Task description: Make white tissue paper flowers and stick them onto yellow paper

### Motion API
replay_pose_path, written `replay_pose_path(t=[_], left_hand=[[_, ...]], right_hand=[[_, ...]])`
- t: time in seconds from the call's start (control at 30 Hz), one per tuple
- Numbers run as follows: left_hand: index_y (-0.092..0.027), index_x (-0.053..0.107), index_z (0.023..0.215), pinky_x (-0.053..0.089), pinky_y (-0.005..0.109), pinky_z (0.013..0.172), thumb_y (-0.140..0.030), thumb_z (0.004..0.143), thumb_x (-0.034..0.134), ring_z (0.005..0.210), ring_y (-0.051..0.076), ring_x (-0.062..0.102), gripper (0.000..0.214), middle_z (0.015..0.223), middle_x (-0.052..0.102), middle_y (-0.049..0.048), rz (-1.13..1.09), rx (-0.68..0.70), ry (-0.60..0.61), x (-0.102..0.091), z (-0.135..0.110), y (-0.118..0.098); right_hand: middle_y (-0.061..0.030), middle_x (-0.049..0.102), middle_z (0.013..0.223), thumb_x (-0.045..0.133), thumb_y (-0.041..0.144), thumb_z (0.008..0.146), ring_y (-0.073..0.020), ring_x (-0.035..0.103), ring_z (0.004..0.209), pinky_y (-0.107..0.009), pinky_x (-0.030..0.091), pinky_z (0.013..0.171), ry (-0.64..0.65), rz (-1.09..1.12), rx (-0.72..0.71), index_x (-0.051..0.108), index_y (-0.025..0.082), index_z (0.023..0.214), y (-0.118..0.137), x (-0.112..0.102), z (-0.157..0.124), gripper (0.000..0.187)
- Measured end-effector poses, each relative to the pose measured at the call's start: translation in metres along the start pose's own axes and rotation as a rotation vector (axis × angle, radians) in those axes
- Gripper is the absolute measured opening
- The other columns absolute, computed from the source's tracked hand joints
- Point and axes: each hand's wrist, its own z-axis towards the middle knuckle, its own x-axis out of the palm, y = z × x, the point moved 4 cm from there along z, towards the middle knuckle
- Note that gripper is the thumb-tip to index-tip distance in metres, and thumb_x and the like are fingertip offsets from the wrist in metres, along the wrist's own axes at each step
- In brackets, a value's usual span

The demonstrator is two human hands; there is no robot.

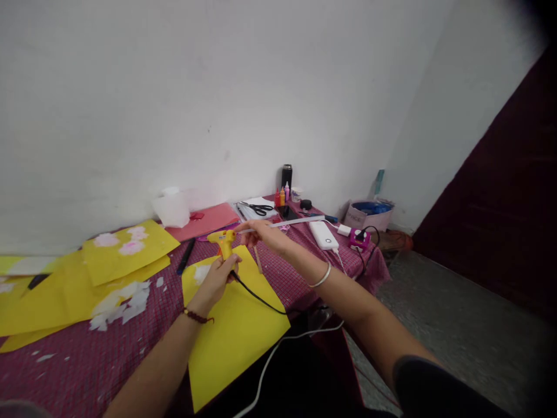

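Observation:
My left hand is wrapped round the handle of a yellow hot glue gun, its nozzle turned to the left. A long, whitish translucent glue stick runs into the gun's rear. The fingers of my right hand pinch that stick close behind the gun. Below both hands lies a yellow paper sheet with a white paper piece near its far edge. A black cord trails from the gun's handle toward the table's front edge.
Yellow sheets with pink-white paper flowers and torn paper scraps lie at left. Scissors, paint bottles and a black flask stand or lie toward the wall. A white power bank and purple power socket sit at right.

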Motion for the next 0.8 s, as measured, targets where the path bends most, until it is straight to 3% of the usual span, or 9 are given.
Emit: replay_pose_path(t=[0.17,0.43,0.6,0.67,0.8], left_hand=[[-0.014,0.060,0.079,0.028,0.022,0.046,-0.055,0.077,0.060,0.049,0.010,0.045,0.041,0.056,0.048,-0.0035,-0.009,0.006,0.018,0.003,-0.003,-0.003],[-0.015,0.057,0.072,0.029,0.023,0.045,-0.055,0.074,0.060,0.046,0.010,0.043,0.040,0.053,0.049,-0.0026,0.073,0.016,0.032,0.008,-0.006,-0.006],[-0.019,0.049,0.062,0.031,0.023,0.045,-0.048,0.075,0.061,0.045,0.010,0.039,0.034,0.051,0.044,-0.0040,0.173,0.070,-0.025,0.006,-0.004,-0.006],[-0.019,0.049,0.064,0.031,0.024,0.046,-0.046,0.075,0.060,0.046,0.010,0.039,0.031,0.052,0.044,-0.0040,0.211,0.103,-0.040,0.006,-0.004,-0.007],[-0.019,0.050,0.067,0.034,0.025,0.049,-0.043,0.074,0.057,0.050,0.012,0.042,0.026,0.055,0.045,-0.0035,0.305,0.177,-0.050,0.005,-0.004,-0.012]], right_hand=[[0.0077,0.040,0.050,0.041,0.016,0.079,-0.0104,0.034,0.045,-0.021,0.028,0.047,-0.190,-0.097,-0.077,0.054,0.019,0.087,-0.014,0.006,0.001,0.016],[0.0030,0.051,0.072,0.040,0.018,0.079,-0.0130,0.047,0.067,-0.023,0.039,0.063,-0.287,-0.301,-0.159,0.054,0.019,0.086,-0.019,0.003,-0.004,0.015],[0.0033,0.049,0.072,0.042,0.017,0.079,-0.0125,0.044,0.065,-0.024,0.036,0.062,-0.267,-0.463,-0.191,0.055,0.019,0.090,-0.018,0.001,-0.009,0.017],[0.0046,0.045,0.067,0.043,0.019,0.079,-0.0118,0.041,0.059,-0.024,0.033,0.057,-0.256,-0.401,-0.166,0.054,0.020,0.091,-0.019,0.001,-0.011,0.016],[0.0085,0.033,0.053,0.044,0.024,0.078,-0.0104,0.030,0.047,-0.022,0.026,0.049,-0.251,-0.038,-0.068,0.048,0.022,0.087,-0.021,0.006,-0.011,0.010]])
